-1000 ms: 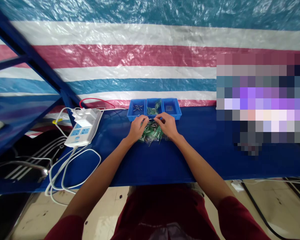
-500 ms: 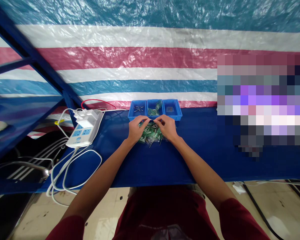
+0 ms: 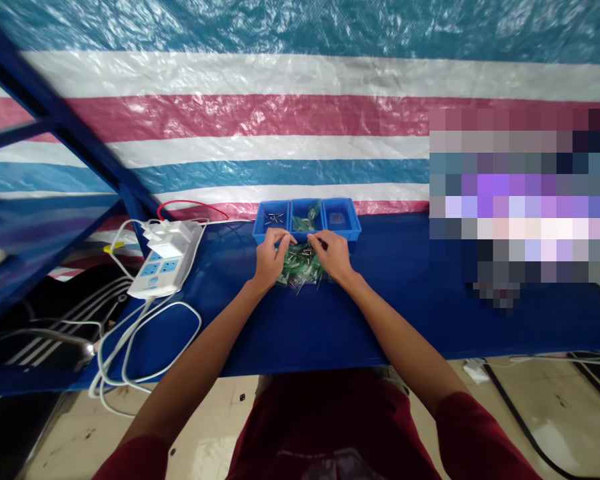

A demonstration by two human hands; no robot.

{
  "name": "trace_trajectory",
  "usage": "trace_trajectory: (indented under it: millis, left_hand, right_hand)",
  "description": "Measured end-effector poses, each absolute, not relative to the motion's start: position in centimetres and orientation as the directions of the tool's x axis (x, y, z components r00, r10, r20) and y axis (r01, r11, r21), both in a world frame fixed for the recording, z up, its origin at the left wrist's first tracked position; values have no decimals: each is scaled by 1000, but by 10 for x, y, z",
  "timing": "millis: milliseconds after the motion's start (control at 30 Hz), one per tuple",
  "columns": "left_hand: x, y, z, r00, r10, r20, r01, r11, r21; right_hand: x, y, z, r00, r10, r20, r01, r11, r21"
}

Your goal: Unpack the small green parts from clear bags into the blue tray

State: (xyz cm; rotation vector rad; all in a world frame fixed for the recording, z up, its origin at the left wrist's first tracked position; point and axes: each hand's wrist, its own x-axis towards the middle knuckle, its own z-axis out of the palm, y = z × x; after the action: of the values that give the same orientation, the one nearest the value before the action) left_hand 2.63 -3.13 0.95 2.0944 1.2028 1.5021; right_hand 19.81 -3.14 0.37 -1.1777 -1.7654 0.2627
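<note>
Sheet (image 3: 280,113), striped blue, white and red: hanging behind everything. Table (image 3: 405,313), blue: running across the view, its far right partly hidden by a blurred patch. Frame (image 3: 80,140), dark blue: slanting down at the left. Power strip (image 3: 155,283), white: lying tilted on the table's left part, carrying plugs (image 3: 170,239); white cables (image 3: 197,327) are looping beside it. Red wire (image 3: 190,202): curving behind the plugs.

Bins (image 3: 307,235), three, blue: standing in a row just beyond the hands. The left one is holding metal pins (image 3: 275,219), the middle one green packets (image 3: 305,223), the right one something too small to tell. Pile (image 3: 303,270), green packets and metal pieces: lying on the table in front of the bins, between and below the hands, which are partly covering its sides.

Left hand (image 3: 270,259): curling, thumb and forefinger reaching out above the pile; grip unclear. Right hand (image 3: 336,255): bending inward, thumb and forefinger nearly meeting; whether they are gripping anything cannot be told. The two hands' fingertips are facing each other, apart.
</note>
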Motion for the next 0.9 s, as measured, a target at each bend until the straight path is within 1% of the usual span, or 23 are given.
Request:
trace_trajectory:
  millis: [133, 233, 400, 567, 733, 900]
  left_hand:
    - [26, -32, 11, 177, 716, 675, 521, -650, 553]
    - [25, -31, 10, 187, 696, 694, 522, -668, 530]
    - [22, -27, 7, 169, 700, 694, 454, -680, 575]
    - [22, -24, 7, 171, 742, 648, 409, -652, 639]
    - [23, -24, 5, 141, 818, 557, 387, -563, 730]
    - [22, -25, 6, 144, 835, 531, 384, -542, 747]
  right_hand:
    - [198, -31, 3, -73, 798, 598, 586, 519, -622]
    - [199, -31, 3, -72, 794, 604, 589, 523, -616]
    - [198, -32, 4, -54, 780, 623, 581, 532, -616]
    - [198, -33, 6, -41, 804, 594, 566, 508, -649]
    - [199, -35, 7, -135, 794, 593, 506, 570, -648]
    - [199, -33, 5, -223, 777, 588, 479, 613, -628]
